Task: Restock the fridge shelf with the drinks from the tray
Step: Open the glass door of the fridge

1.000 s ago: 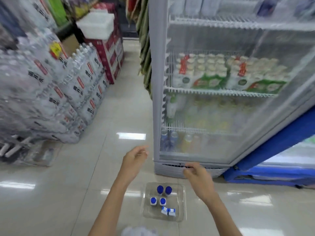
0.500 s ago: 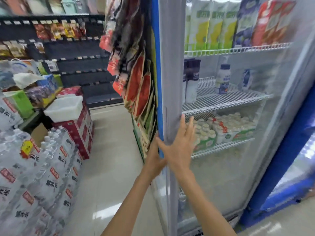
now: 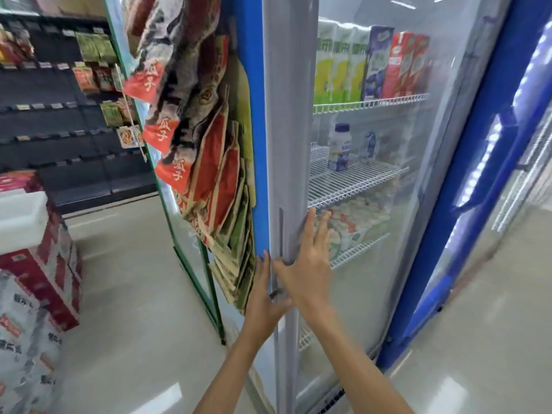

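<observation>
A glass-door fridge [image 3: 291, 115] stands in front of me with its door closed. My right hand [image 3: 307, 264] lies flat on the grey door frame, fingers spread. My left hand [image 3: 265, 297] reaches to the door's left edge, with its fingertips at the seam. Behind the glass, a nearly bare wire shelf [image 3: 349, 177] carries one white bottle with a blue cap [image 3: 339, 147] and a small carton [image 3: 369, 144]. Cartons [image 3: 370, 64] fill the shelf above and small bottle packs [image 3: 355, 218] the shelf below. The tray is out of view.
Snack bags [image 3: 209, 162] hang on a green rack just left of the fridge. Packs of water bottles [image 3: 27, 339] and red boxes [image 3: 50, 264] stand on the floor at the left. A blue fridge [image 3: 478, 180] adjoins on the right. Dark shelves line the back.
My view rose from the tray on the floor to the fridge's middle shelves. Both hands came up from above the tray to the door's left edge.
</observation>
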